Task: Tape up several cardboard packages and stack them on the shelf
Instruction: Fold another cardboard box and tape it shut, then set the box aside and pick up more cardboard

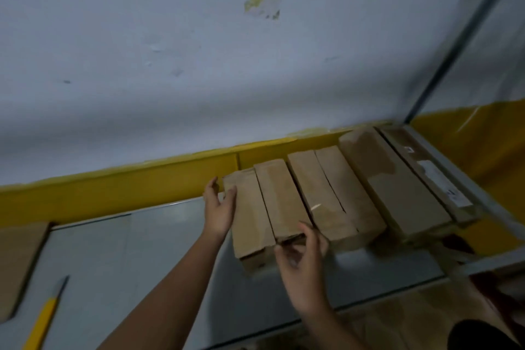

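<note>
Several long brown cardboard packages lie side by side on the grey metal shelf (119, 250), running from the middle to the right post. My left hand (218, 207) rests against the far left side of the leftmost package (250, 219), thumb on its top, fingers loosely spread. My right hand (301, 261) is at the near end of the second package (281, 199), fingers curved at its front edge; whether they grip it is blurred. A larger package (397, 190) and one with a white label (434, 179) lie further right.
A yellow-handled utility knife (47, 312) lies at the shelf's near left. A flat cardboard piece (17, 261) sits at the far left. A white wall with a yellow band (113, 190) backs the shelf. A metal upright (460, 37) stands at the right.
</note>
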The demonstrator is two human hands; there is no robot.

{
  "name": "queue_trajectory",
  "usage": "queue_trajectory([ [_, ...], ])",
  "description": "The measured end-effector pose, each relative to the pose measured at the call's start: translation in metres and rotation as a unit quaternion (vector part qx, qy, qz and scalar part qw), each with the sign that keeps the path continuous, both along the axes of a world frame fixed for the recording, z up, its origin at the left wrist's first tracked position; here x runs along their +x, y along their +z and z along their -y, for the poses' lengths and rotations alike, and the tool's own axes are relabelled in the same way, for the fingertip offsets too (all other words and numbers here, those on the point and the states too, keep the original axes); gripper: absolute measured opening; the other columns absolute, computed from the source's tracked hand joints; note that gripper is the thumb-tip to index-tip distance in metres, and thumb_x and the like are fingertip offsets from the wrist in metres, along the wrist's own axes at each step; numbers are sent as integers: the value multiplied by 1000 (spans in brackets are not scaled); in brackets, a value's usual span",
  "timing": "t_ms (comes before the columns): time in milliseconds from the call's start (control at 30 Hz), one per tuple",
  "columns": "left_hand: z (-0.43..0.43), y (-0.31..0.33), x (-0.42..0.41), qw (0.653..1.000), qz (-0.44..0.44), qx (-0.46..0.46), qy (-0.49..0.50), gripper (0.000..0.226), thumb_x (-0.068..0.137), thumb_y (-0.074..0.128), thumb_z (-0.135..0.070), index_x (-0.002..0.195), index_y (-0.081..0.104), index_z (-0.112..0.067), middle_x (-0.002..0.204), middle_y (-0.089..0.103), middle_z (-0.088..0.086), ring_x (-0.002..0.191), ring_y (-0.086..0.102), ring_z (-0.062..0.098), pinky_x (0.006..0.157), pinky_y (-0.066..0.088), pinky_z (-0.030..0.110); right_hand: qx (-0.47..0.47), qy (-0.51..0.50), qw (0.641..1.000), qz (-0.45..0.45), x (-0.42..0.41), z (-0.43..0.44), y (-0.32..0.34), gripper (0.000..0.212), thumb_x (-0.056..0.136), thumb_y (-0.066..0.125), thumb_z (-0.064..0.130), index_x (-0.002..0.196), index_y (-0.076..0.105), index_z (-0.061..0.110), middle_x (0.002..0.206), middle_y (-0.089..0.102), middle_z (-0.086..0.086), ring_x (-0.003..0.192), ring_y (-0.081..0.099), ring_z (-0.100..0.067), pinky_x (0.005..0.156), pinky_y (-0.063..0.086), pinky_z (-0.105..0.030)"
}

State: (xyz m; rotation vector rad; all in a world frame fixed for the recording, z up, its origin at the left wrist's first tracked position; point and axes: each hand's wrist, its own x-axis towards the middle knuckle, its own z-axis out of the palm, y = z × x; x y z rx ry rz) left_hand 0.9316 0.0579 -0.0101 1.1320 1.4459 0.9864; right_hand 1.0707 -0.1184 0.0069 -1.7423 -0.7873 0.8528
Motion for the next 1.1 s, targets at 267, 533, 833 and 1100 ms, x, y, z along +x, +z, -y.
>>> queue_trajectory([
  [267, 54, -2, -11, 998, 44, -5, -51, 67, 95, 72, -52, 152, 42, -31, 149, 56, -5, 135, 58, 17, 110, 52, 49, -59, 129, 990, 1, 10, 8, -11, 89, 96, 73, 30, 161, 14, 43, 167, -11, 19, 127, 51, 2, 95, 42, -6],
  [533, 56, 8, 6, 992, 17, 37, -118, 78, 102, 70, -26, 163, 24, -41, 152, 53, -10, 131, 59, 7, 112, 51, 43, -18, 138, 989, -57, 8, 0, -12, 88, 99, 68, 24, 156, 10, 56, 161, 22, 29, 130, 42, 16, 88, 40, 2],
  [833, 45, -3, 8, 990, -97, 60, -85, 81, 99, 72, -35, 161, 24, -22, 155, 43, 3, 142, 48, 22, 117, 44, 42, -8, 120, 991, -61, 11, -1, -12, 79, 96, 71, 17, 152, 27, 53, 159, 34, 14, 144, 41, -10, 110, 43, -25],
  [1100, 55, 37, -4, 880, -394, 236, -122, 64, 101, 50, -65, 153, 44, -29, 155, 50, -4, 142, 45, 19, 115, 43, 51, 38, 153, 973, 167, 50, 10, 45, 41, 93, 65, 49, 123, 40, 63, 129, 44, 28, 119, 45, 12, 101, 44, -23],
])
